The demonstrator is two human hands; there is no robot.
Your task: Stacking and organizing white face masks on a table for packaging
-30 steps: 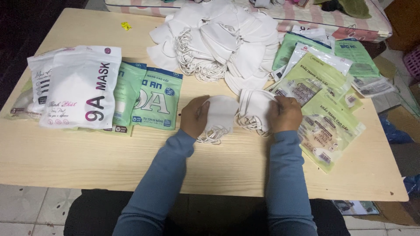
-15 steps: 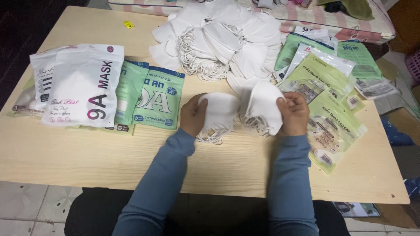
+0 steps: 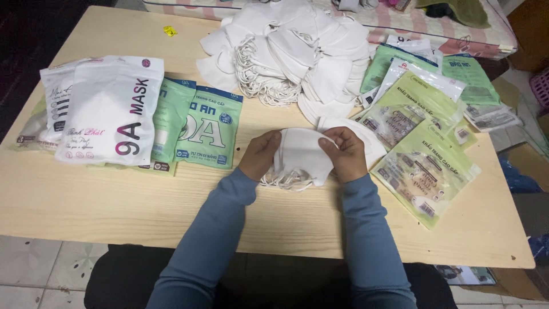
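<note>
Spread across the pale wooden desk (image 3: 86, 200) are lying packets and a far heap of loose white masks (image 3: 291, 57). Near the middle, the left hand (image 3: 260, 155) and right hand (image 3: 346, 153) are holding a small stack of white masks (image 3: 300, 154) between them, fingers clamped on its side edges, ear loops dangling onto the desk.

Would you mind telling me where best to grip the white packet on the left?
Probably by its bare near edge, from the person's side: the white packet lies flat atop others, and that edge overhangs the table unobstructed. Both hands are on the masks.
</note>
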